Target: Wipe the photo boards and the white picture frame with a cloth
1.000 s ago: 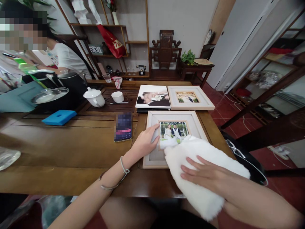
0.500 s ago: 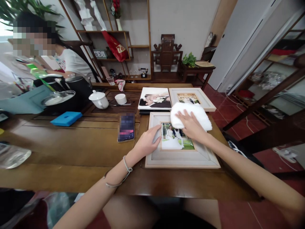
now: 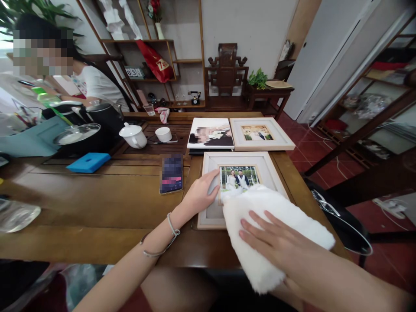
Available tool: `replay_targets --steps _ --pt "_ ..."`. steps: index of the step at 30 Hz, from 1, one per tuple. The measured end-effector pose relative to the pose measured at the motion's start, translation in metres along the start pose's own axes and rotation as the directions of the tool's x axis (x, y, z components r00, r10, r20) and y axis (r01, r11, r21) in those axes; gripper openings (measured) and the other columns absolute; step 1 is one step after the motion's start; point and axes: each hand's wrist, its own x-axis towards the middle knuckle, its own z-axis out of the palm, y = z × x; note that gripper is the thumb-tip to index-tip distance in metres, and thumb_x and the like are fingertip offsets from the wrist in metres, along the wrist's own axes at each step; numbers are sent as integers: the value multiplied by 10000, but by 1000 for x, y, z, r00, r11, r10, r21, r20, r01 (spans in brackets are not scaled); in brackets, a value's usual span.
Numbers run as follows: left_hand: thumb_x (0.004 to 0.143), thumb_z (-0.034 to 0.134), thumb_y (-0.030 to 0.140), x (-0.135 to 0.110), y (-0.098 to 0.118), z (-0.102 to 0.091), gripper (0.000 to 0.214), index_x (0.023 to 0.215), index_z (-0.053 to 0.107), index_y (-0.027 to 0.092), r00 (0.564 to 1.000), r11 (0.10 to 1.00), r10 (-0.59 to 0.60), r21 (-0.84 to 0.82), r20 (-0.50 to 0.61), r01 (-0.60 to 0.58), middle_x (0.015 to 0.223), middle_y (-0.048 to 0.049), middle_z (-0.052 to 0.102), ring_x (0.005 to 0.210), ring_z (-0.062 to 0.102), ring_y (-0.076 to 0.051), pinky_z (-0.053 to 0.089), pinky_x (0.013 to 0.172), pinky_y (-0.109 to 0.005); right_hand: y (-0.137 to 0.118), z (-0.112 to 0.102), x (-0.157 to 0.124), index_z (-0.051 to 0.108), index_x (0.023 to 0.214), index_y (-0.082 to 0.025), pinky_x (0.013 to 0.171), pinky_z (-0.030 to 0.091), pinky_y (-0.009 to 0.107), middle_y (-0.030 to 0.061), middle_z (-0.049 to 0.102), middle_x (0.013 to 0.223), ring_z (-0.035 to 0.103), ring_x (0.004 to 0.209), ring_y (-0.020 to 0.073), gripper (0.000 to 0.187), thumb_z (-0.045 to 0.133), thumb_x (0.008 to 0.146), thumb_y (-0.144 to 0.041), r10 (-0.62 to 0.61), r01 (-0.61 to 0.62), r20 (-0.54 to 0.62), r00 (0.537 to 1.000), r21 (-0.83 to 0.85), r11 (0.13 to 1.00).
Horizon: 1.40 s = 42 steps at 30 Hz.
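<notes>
A light wooden picture frame (image 3: 212, 159) lies flat near the table's front edge, holding a photo (image 3: 238, 177) of a couple outdoors. My left hand (image 3: 202, 191) rests on its left border, thumb and fingers apart. In my right hand (image 3: 271, 236) is a thick white cloth (image 3: 302, 216). The fingers spread along its top, and the thumb is hidden. The cloth covers the frame's lower right part and hangs over the front edge of the table.
Behind the frame lie a second picture frame (image 3: 281, 134) and a photo panel (image 3: 211, 141). Left of them are a phone (image 3: 171, 173), a white cup (image 3: 163, 134), a lidded cup (image 3: 133, 135) and a blue block (image 3: 88, 162). Another person (image 3: 100, 84) sits at the far left.
My right hand has brought the cloth from the frame's upper right towards me, over its lower right corner. The cloth is more spread out. My left hand stays in place.
</notes>
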Motion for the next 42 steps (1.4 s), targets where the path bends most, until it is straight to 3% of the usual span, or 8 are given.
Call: replay_targets --steps 4,10,14,22,27,32,38,42 --pt "912 524 234 0 0 0 481 1385 488 153 1000 1000 -1 4 7 1 1405 -144 587 1290 573 -287 455 1107 -459 3 9 -3 453 1472 -167 1125 378 555 89 414 1546 351 1428 331 915 456 572 3 57 -61 -44 997 -75 995" --pt "918 520 253 0 0 -2 477 1380 488 139 1000 1000 0 -4 18 0 1398 -152 590 1281 579 -291 459 1100 -463 83 8 33 490 1437 -118 1120 306 636 143 461 1513 309 1434 399 785 433 666 18 382 -424 -214 899 -209 881" --pt "934 501 261 0 -1 -1 461 1380 488 147 1000 1000 15 -4 12 -15 1394 -155 593 1284 578 -288 457 1101 -469 115 1 76 420 1466 -45 1126 248 659 202 393 1545 231 1449 449 717 441 749 -41 454 -504 -247 856 -209 838" --pt "992 345 223 1 -9 5 417 1370 511 165 998 996 41 -78 -54 -46 1381 -125 615 1277 591 -240 463 1106 -432 28 0 119 457 1414 52 1061 329 682 315 437 1464 354 1373 504 680 498 748 -78 360 -365 -61 931 -174 915" --pt "991 336 223 1 -6 4 409 1324 559 142 994 994 -5 -109 -106 -6 1330 -121 655 1244 617 -224 473 1099 -395 -31 11 106 467 1369 120 1006 425 650 388 476 1381 430 1322 505 614 486 813 -140 121 -124 -28 992 -242 962" --pt "989 398 264 1 -4 2 376 1305 577 167 993 991 -9 -131 -115 -6 1330 -107 658 1238 623 -239 486 1088 -421 -29 27 64 476 1383 73 1068 404 605 316 455 1446 422 1358 432 616 467 803 -135 -138 72 -207 969 -297 952" --pt "908 575 315 -3 -2 1 480 1359 522 161 998 998 47 -43 -33 -49 1421 -152 575 1338 533 -281 432 1132 -468 25 14 -1 468 1458 -158 1169 294 556 100 395 1560 201 1486 316 882 471 594 16 30 -59 -176 984 -165 985" --pt "864 639 336 -6 0 0 625 1426 434 155 997 998 63 5 54 -63 1502 -177 477 1408 443 -302 402 1147 -510 80 13 -13 447 1474 -261 1159 241 632 71 374 1575 149 1496 314 956 450 575 66 193 -237 -239 952 -171 956"
